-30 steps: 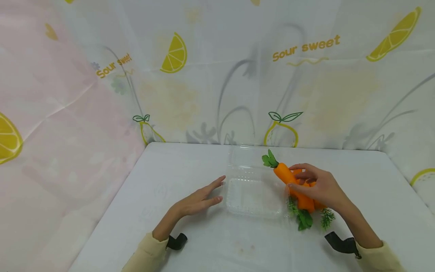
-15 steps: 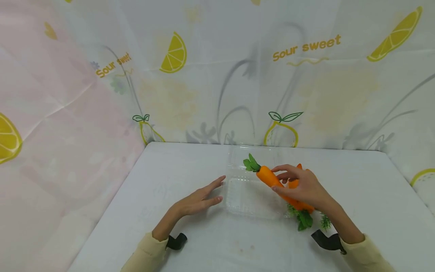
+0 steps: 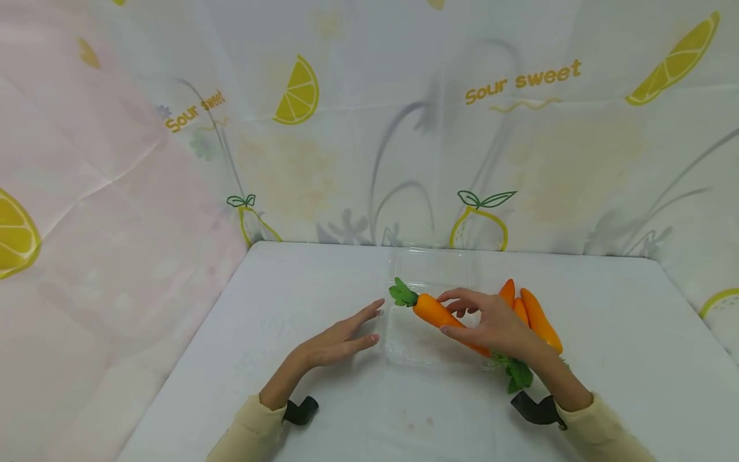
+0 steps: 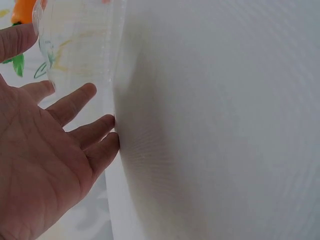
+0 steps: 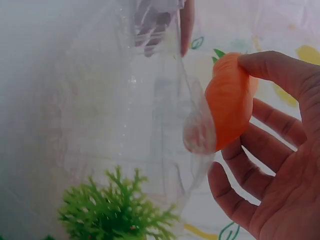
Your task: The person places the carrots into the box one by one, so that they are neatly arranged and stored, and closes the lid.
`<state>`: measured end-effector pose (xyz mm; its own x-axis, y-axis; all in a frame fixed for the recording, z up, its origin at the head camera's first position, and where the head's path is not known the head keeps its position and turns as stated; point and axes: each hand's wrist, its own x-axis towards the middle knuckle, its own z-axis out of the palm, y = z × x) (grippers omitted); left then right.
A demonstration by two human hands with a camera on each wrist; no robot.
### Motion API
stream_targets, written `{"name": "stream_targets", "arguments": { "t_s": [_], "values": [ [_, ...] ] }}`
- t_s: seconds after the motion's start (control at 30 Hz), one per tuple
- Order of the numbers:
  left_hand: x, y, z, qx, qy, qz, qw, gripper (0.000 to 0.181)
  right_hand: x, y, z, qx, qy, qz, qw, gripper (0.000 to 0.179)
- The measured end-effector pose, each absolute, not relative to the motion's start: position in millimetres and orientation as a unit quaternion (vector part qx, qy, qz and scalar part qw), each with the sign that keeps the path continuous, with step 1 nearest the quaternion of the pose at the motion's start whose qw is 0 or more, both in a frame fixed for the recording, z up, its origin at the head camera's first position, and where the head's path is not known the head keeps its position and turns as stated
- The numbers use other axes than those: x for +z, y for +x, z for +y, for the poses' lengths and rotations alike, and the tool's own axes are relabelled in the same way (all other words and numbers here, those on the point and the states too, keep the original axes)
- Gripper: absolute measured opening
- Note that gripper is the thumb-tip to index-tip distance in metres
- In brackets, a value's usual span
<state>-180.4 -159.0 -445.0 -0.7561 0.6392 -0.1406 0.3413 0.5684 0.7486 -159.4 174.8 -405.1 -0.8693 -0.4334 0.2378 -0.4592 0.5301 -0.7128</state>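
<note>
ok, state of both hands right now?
Left hand: open, fingers spread beside the clear plastic box, holding nothing.
Right hand: closed on one carrot, pinched between thumb and fingers.

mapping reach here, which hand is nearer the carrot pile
Right: the right hand, pinching another carrot, is just beside the pile; the left hand is farther off, by the box's left edge.

The left grip (image 3: 331,343) spreads its fingers (image 4: 75,104) (thumb (image 4: 17,42) apart) while the right grip (image 3: 492,322) pinches
</note>
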Motion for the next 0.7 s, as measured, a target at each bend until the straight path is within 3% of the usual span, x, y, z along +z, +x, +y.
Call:
{"name": "stream_targets", "arguments": {
  "t_s": [0.43, 0.7],
  "values": [
    [-444.4, -178.9, -158.5, 0.358, 0.278, 0.869, 0.200, 0.070, -419.6, -162.3, 160.6, 0.358, 0.312, -0.877, -0.079, 0.038],
    [-444.8, -180.4, -158.3, 0.363, 0.282, 0.864, 0.203, 0.072, -424.4, -160.3, 157.9, 0.341, 0.338, -0.870, -0.109, 0.033]
  ]
}}
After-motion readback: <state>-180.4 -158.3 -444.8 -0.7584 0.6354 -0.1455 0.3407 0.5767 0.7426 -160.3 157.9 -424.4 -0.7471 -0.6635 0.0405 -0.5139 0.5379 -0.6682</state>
